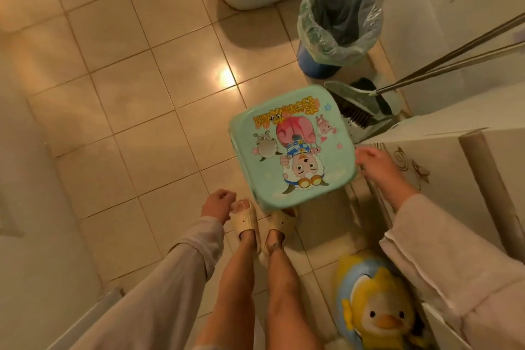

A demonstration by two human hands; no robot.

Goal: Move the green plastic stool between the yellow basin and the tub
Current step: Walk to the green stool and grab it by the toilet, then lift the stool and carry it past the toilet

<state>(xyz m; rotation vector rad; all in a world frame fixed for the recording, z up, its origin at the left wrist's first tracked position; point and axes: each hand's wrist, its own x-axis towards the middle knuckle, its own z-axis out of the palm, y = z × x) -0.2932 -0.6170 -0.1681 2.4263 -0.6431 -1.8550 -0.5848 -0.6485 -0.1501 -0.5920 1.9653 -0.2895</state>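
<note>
The tiled floor [119,111] fills most of the view. The green stool [292,148], with a cartoon picture on its seat, stands on it just in front of the person's slippers [245,220]. Beyond the stool is a blue bin [338,25] with a plastic liner, and beside it a dustpan [366,111]. The right hand [377,162] is at the stool's right edge, fingers loosely spread, holding nothing. The left hand [217,204] hangs half curled and empty.
</note>
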